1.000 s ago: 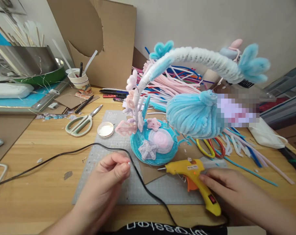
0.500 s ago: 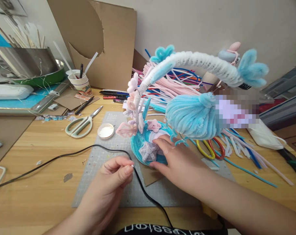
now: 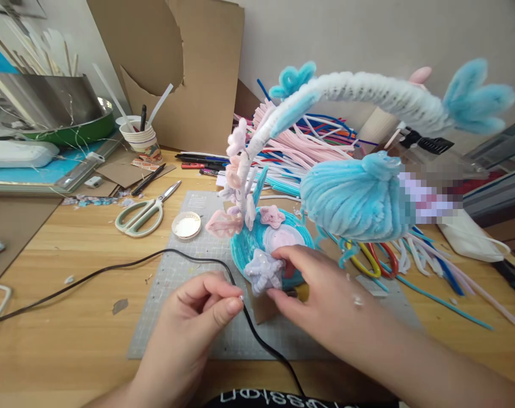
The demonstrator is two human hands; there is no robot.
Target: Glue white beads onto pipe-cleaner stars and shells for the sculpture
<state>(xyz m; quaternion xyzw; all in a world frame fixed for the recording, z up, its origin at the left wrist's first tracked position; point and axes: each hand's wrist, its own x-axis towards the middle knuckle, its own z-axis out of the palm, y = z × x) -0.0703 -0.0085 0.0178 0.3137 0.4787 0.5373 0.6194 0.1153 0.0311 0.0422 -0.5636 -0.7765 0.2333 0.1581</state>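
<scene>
My left hand pinches a tiny shiny bead between thumb and forefinger. My right hand has its thumb and fingers around the right side of a lavender pipe-cleaner starfish. This starfish sits at the near edge of a round blue pipe-cleaner base, which also bears a pink starfish. From the base rises a white fuzzy arch with pink and lavender pieces along its stem and blue petals at its end. A blue fuzzy shell hangs below the arch.
A black cable crosses the grey cutting mat. Left of the base are a small dish and pale-green scissors. Pipe cleaners lie heaped behind. Yellow-and-red-handled scissors lie at right.
The right hand has shifted right and closed in on the lavender starfish, which appears more tilted up. My left hand, still pinching the bead, has come slightly right. The view has moved a little.
</scene>
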